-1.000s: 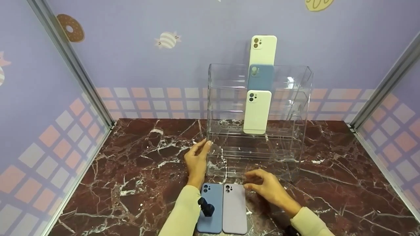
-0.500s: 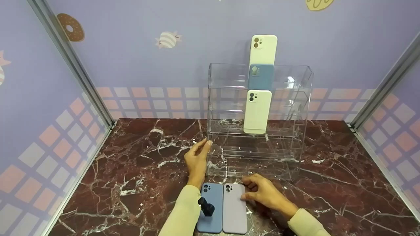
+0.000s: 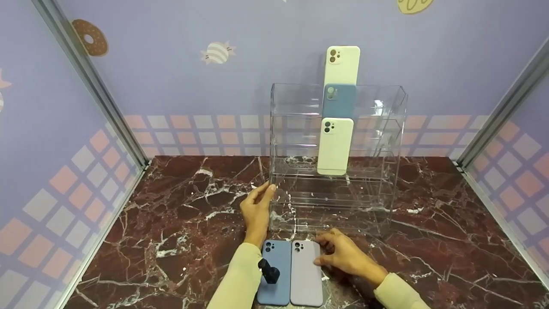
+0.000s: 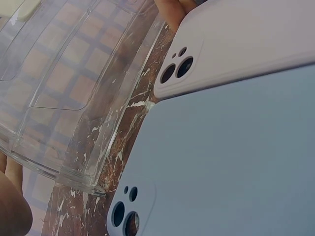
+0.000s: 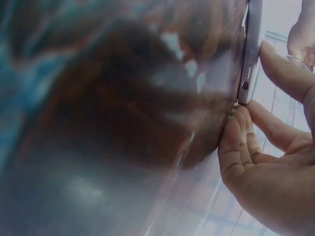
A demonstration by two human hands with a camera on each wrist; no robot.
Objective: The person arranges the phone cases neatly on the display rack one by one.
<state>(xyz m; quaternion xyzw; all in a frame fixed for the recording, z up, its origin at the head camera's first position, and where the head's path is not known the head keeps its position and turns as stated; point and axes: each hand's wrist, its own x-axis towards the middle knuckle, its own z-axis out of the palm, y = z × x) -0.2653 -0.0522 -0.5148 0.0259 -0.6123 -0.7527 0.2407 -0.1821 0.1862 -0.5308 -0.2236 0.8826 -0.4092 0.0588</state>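
A lilac phone case (image 3: 306,274) and a blue phone case (image 3: 279,253) lie side by side on the marble-patterned table. The thumb of my right hand (image 3: 345,255) rests on the lilac case's right edge, and its bent fingers meet the upper corner; the right wrist view shows the fingertips (image 5: 235,123) at that corner, close to the tabletop. My left hand (image 3: 256,210) touches the left side of a clear tiered display rack (image 3: 296,214) with thumb and fingers stretched towards its edge. A cream case (image 3: 336,148), a bluish case (image 3: 339,101) and another cream case (image 3: 343,66) stand upright in the rack.
The black wrist camera (image 3: 270,271) on my left sleeve (image 3: 240,274) overlaps the blue case in the head view. Purple patterned walls (image 3: 171,77) enclose the table (image 3: 184,240) at the back and sides.
My right hand has come down and slightly left, its thumb sliding from the lilac case's top corner lower along its right edge. The left hand stays at the rack.
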